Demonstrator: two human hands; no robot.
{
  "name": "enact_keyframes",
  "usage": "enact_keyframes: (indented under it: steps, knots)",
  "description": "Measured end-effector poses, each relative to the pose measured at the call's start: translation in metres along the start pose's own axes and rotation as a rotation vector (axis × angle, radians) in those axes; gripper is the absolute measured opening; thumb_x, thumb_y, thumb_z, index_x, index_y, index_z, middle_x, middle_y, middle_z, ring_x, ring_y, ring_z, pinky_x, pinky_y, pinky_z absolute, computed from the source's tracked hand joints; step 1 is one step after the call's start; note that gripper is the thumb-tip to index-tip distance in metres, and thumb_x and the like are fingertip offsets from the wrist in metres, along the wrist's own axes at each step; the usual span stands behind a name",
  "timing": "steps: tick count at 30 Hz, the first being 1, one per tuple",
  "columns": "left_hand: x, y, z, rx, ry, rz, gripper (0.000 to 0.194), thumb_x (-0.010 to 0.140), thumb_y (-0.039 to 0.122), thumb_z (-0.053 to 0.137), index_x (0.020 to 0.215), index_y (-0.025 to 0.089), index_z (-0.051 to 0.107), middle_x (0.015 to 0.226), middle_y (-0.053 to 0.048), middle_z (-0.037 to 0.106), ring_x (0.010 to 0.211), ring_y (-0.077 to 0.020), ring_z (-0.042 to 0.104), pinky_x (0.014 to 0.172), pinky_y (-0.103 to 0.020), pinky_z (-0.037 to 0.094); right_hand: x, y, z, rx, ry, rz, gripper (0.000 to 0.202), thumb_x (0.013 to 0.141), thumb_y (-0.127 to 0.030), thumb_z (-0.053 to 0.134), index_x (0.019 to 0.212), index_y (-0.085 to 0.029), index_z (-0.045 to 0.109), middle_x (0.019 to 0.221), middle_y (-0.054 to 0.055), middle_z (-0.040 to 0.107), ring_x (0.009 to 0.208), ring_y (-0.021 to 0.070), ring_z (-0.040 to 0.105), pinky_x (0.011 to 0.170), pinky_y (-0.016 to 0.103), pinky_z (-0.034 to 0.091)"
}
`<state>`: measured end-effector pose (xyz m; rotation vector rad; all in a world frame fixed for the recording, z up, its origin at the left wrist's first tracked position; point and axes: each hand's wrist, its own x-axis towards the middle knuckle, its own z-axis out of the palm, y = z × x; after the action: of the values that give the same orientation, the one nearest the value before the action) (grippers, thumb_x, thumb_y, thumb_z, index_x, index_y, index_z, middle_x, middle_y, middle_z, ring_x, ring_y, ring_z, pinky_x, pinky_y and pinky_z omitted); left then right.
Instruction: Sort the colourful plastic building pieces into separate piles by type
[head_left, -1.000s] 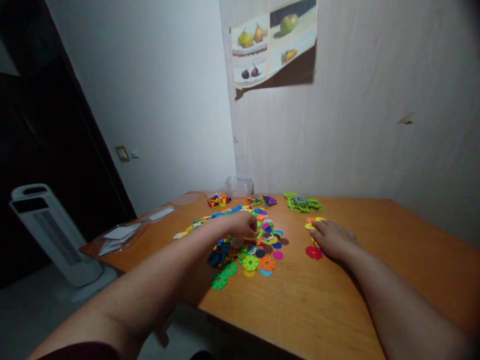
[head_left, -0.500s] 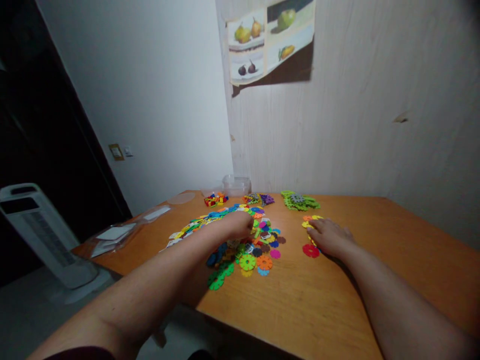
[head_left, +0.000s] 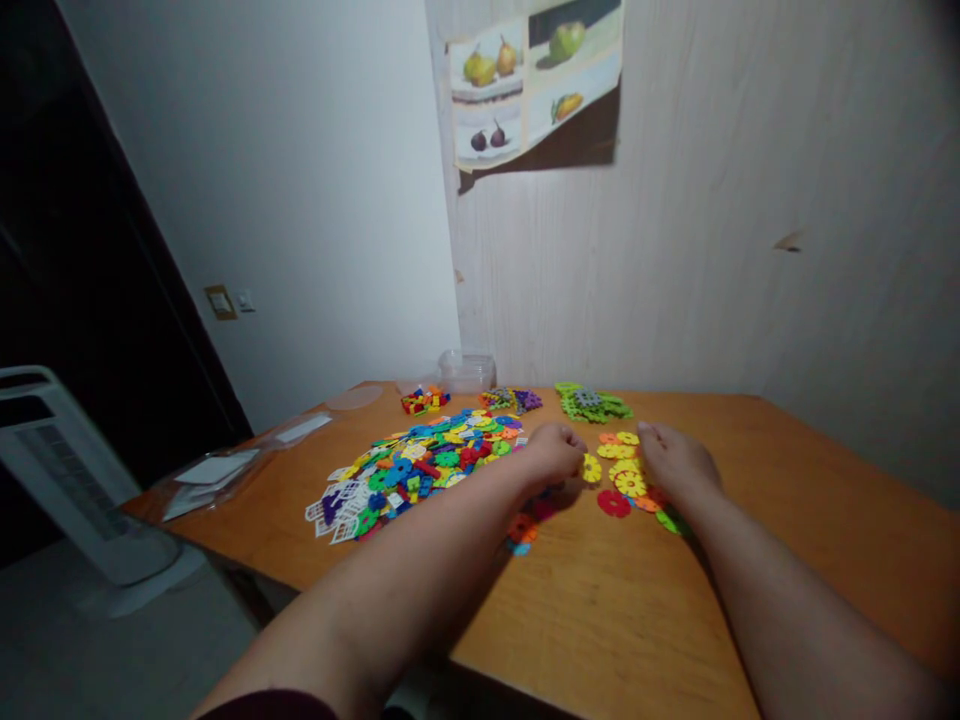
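Note:
My left hand [head_left: 556, 452] is closed on a yellow disc [head_left: 592, 467], held by its edge just left of a small group of discs. That group has several yellow discs [head_left: 628, 483], a red disc [head_left: 614, 503] and a few orange and green ones. My right hand [head_left: 679, 465] rests at the right side of the group, fingers pointing forward, with the thumb side near the yellow discs; what its fingers touch is hard to make out. A large mixed pile of coloured pieces [head_left: 427, 460] lies left of my left forearm, which hides part of it.
Green pieces [head_left: 592, 403], purple and yellow pieces [head_left: 512, 400], small red and yellow blocks [head_left: 425, 401] and a clear plastic box [head_left: 466, 372] stand at the table's back. Plastic bags [head_left: 214, 470] lie at the left edge. A white appliance [head_left: 67, 470] is beyond.
My left hand has moved right from the pile toward the yellow discs, now with a yellow disc. My right hand has shifted slightly right and lifted, uncovering more discs.

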<state>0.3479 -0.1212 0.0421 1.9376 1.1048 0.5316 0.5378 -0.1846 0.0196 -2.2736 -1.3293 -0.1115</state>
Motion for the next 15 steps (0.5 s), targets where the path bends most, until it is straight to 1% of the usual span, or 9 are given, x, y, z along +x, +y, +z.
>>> enact_keyframes:
  steps: [2,4,6,8,10,11,13,15]
  knots:
    - [0.007,0.003,0.022,-0.161,-0.035,-0.055,0.015,0.07,0.002,0.058,0.073,0.014,0.064,0.053,0.003,0.053,0.044,-0.0095,0.049,0.048,-0.02,0.039,0.001,0.001,0.001,-0.003,-0.003,-0.005,0.065,0.102,-0.047,0.019,0.105,-0.017,0.076,0.111,0.019,0.075,0.095,0.0294,0.069,0.072,0.035,0.046]
    - [0.013,0.003,0.04,-0.265,-0.062,-0.086,0.017,0.071,0.001,0.058,0.081,0.015,0.063,0.054,0.003,0.054,0.042,-0.0099,0.05,0.048,-0.021,0.042,0.001,0.0,0.002,-0.009,-0.018,-0.012,0.065,0.102,-0.047,0.018,0.106,-0.018,0.076,0.112,0.018,0.076,0.096,0.0295,0.069,0.073,0.035,0.046]
    - [0.017,0.002,0.052,-0.356,-0.082,-0.092,0.022,0.073,0.001,0.058,0.089,0.015,0.063,0.058,0.003,0.058,0.043,-0.0097,0.051,0.05,-0.021,0.044,0.0,-0.002,0.003,-0.008,-0.05,-0.038,0.064,0.102,-0.047,0.018,0.107,-0.019,0.076,0.113,0.017,0.075,0.098,0.0292,0.069,0.075,0.035,0.047]
    - [0.02,-0.002,0.059,-0.446,-0.123,-0.068,0.021,0.076,0.001,0.058,0.091,0.015,0.062,0.06,0.001,0.06,0.044,-0.0085,0.051,0.052,-0.02,0.044,-0.002,-0.005,0.004,-0.011,-0.095,-0.089,0.062,0.102,-0.046,0.019,0.107,-0.02,0.075,0.116,0.016,0.075,0.103,0.0287,0.068,0.081,0.036,0.048]
    - [0.02,-0.006,0.06,-0.455,-0.179,-0.008,0.014,0.078,0.002,0.059,0.086,0.013,0.062,0.062,0.0,0.06,0.047,-0.0072,0.052,0.054,-0.019,0.044,-0.005,-0.009,0.005,-0.034,-0.143,-0.15,0.061,0.102,-0.044,0.019,0.108,-0.022,0.075,0.122,0.014,0.073,0.111,0.0292,0.066,0.09,0.04,0.048]
    - [0.02,-0.007,0.057,-0.429,-0.192,0.016,0.011,0.078,0.003,0.061,0.084,0.012,0.063,0.064,0.0,0.061,0.049,-0.0069,0.052,0.055,-0.018,0.044,-0.007,-0.011,0.005,-0.053,-0.159,-0.171,0.06,0.102,-0.044,0.019,0.11,-0.023,0.075,0.126,0.014,0.071,0.116,0.0302,0.064,0.095,0.045,0.047]
    - [0.016,-0.009,0.047,-0.337,-0.166,0.026,0.012,0.078,0.004,0.065,0.087,0.012,0.064,0.066,-0.001,0.063,0.053,-0.0076,0.054,0.056,-0.018,0.045,-0.011,-0.013,0.006,-0.092,-0.182,-0.2,0.057,0.102,-0.044,0.022,0.119,-0.025,0.072,0.134,0.013,0.067,0.125,0.0324,0.058,0.102,0.056,0.042]
    - [0.011,-0.008,0.029,-0.256,-0.103,0.001,0.02,0.08,0.006,0.065,0.098,0.013,0.064,0.07,-0.001,0.064,0.056,-0.0091,0.057,0.057,-0.019,0.046,-0.014,-0.014,0.008,-0.115,-0.203,-0.212,0.054,0.101,-0.045,0.025,0.127,-0.026,0.068,0.141,0.012,0.062,0.132,0.0338,0.053,0.105,0.066,0.037]
